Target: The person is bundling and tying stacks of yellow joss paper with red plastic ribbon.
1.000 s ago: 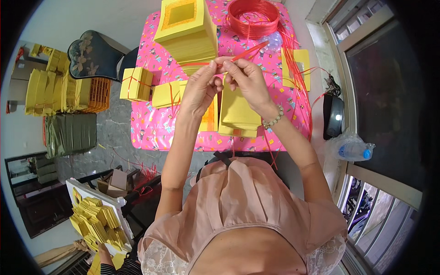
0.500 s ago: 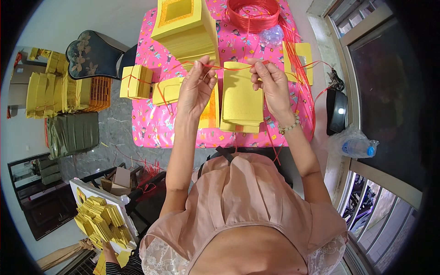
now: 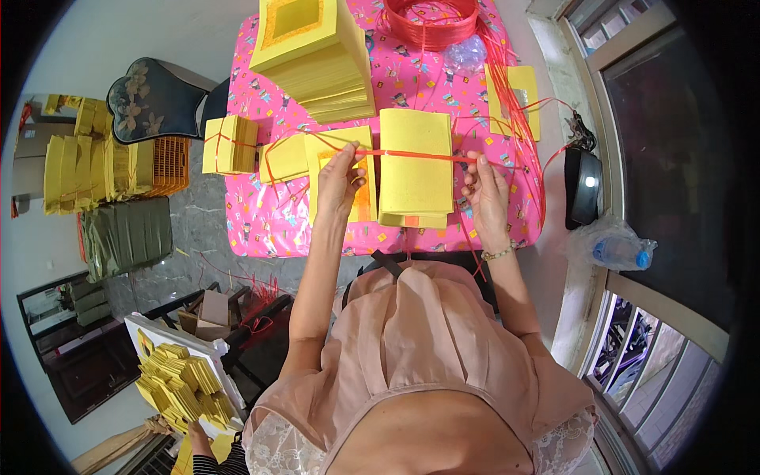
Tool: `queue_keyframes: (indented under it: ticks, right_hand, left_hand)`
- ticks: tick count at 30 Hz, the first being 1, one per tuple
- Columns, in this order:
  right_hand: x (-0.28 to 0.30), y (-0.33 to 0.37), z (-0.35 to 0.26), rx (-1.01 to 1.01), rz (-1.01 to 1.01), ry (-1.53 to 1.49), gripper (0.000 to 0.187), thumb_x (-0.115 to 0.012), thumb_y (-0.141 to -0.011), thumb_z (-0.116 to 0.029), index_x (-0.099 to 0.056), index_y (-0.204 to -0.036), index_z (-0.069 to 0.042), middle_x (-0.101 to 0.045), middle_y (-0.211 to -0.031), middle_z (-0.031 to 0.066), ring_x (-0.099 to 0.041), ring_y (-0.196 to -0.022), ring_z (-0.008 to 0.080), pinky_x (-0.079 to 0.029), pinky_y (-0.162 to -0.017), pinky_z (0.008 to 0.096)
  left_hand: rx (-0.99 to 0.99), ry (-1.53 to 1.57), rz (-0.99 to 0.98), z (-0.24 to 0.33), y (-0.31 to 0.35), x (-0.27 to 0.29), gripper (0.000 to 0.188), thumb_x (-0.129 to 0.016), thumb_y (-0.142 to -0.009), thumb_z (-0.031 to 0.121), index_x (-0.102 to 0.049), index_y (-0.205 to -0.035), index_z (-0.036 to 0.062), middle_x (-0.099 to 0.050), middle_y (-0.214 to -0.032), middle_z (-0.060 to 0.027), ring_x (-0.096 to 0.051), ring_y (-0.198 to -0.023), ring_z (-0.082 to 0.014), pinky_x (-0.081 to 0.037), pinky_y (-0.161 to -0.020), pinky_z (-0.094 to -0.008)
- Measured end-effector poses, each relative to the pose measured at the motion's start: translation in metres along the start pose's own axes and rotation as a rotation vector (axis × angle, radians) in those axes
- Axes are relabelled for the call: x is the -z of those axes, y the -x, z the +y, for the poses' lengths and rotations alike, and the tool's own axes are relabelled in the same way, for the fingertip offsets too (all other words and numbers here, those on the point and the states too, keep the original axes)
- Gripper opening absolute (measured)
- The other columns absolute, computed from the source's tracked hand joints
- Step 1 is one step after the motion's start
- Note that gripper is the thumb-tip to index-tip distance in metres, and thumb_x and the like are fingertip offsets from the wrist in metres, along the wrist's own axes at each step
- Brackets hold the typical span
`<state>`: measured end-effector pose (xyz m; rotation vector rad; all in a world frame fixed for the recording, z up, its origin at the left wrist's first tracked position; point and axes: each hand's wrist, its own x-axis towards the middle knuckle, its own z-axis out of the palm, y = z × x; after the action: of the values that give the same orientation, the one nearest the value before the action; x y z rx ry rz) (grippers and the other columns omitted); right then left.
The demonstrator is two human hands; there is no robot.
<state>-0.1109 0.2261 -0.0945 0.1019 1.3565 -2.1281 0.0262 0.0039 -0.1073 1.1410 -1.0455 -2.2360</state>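
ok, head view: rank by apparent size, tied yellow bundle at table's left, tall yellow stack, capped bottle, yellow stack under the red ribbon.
1. Tall yellow stack; its height, nearer the camera, may enlarge it
2. Yellow stack under the red ribbon
3. Tied yellow bundle
4. Capped bottle

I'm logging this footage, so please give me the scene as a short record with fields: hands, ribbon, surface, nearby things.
Left hand: pinches the red ribbon
Right hand: pinches it farther right
Ribbon: nearly straight, across the low yellow stack; contact unclear
Surface: pink patterned table cover
Nearby: tall yellow stack, red coil, red-tied yellow bundle
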Motion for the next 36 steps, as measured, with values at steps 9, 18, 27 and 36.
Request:
queue_keyframes:
  ticks: [9,18,27,36]
  right_hand:
    - [0.034,-0.025,0.068,-0.238,0.204,0.017,0.023,-0.061,-0.096,-0.033,-0.059,-0.087,-0.012,-0.058,-0.077,-0.0035,-0.055,-0.066,0.0068,-0.045,-0.056,0.0239]
    - [0.052,-0.057,0.121,-0.100,0.252,0.321,0.029,-0.056,-0.098,-0.030,-0.060,-0.087,-0.003,-0.059,-0.074,0.0021,-0.053,-0.066,0.0113,-0.045,-0.062,0.0292]
    - [0.054,-0.062,0.135,0.075,0.263,0.601,0.029,-0.056,-0.097,-0.027,-0.059,-0.091,0.002,-0.066,-0.080,0.0164,-0.061,-0.072,0.0251,-0.046,-0.064,0.0401]
    - [0.051,-0.065,0.127,0.017,0.224,0.724,0.028,-0.052,-0.100,-0.026,-0.055,-0.096,0.002,-0.063,-0.086,0.0140,-0.058,-0.079,0.0224,-0.045,-0.070,0.0382]
  left_hand:
    - [0.431,0.005,-0.010,-0.057,-0.042,0.031,0.025,-0.060,-0.095,0.040,-0.066,-0.106,0.0173,-0.069,-0.089,0.0028,-0.059,-0.071,-0.0123,-0.049,-0.064,-0.0279]
    - [0.199,-0.451,-0.023,-0.087,-0.075,0.052,0.020,-0.061,-0.094,0.023,-0.069,-0.094,0.0046,-0.070,-0.082,-0.0053,-0.064,-0.065,-0.0098,-0.052,-0.056,-0.0255]
    - [0.032,-0.686,-0.103,-0.100,-0.092,0.062,0.021,-0.060,-0.089,0.013,-0.070,-0.100,-0.0021,-0.072,-0.092,-0.0103,-0.067,-0.078,-0.0171,-0.053,-0.071,-0.0307]
    - [0.071,-0.404,-0.203,-0.101,-0.087,0.048,0.029,-0.053,-0.091,0.020,-0.070,-0.098,-0.0028,-0.072,-0.089,-0.0099,-0.068,-0.074,-0.0170,-0.054,-0.064,-0.0314]
